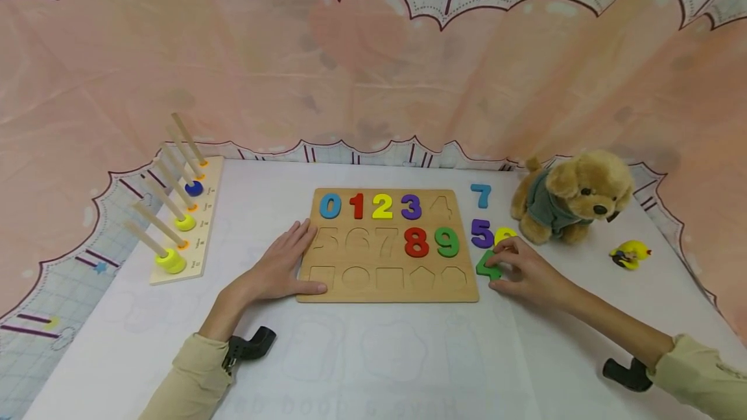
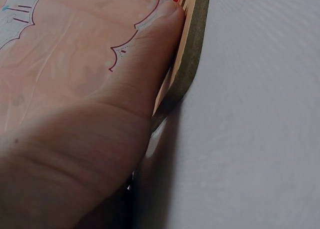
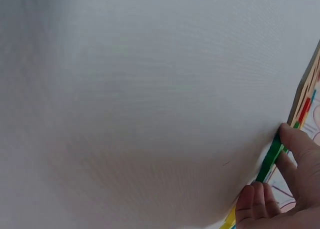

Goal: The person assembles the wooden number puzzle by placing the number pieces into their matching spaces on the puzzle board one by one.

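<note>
A wooden number board (image 1: 350, 264) lies flat, with colored 0, 1, 2, 3, 8 and 9 in its recesses; the 4, 5, 6, 7 and bottom-row shape recesses show bare wood. My left hand (image 1: 283, 264) rests on the board's left edge, thumb on its lower corner; in the left wrist view the thumb (image 2: 145, 64) lies along the edge. Right of the board, my right hand (image 1: 528, 271) pinches the green 4 (image 1: 486, 267), also visible in the right wrist view as a green piece (image 3: 270, 158). The purple 5 (image 1: 482, 233) and a partly hidden yellow piece (image 1: 504, 234) are beside it.
A blue 7 (image 1: 481, 195) lies above the purple 5. A plush dog (image 1: 560, 203) sits at the back right, with a yellow duck toy (image 1: 630, 254) to its right. On the left stands a peg board (image 1: 201, 238) with upright sticks and colored rings.
</note>
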The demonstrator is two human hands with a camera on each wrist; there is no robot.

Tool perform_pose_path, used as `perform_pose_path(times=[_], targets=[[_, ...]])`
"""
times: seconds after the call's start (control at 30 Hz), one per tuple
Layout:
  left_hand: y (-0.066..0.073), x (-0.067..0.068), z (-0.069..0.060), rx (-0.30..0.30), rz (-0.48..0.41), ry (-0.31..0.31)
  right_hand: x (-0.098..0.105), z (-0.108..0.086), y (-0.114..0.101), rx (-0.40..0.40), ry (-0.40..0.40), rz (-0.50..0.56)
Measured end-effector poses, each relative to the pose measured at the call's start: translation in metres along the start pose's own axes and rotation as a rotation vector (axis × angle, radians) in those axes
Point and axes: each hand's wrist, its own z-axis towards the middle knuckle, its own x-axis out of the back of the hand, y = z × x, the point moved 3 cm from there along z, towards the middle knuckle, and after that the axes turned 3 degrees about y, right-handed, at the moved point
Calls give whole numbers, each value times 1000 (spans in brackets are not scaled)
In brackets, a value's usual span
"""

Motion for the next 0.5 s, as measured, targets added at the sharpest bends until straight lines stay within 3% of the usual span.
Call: perform_pose_path(times=[0.2,0.5], targets=[[-1,-1,0,-5,5,0,1,0,-2,-4,-7,25],[0,0,0,-8,3,5,12,4,-13,102,39,-70]])
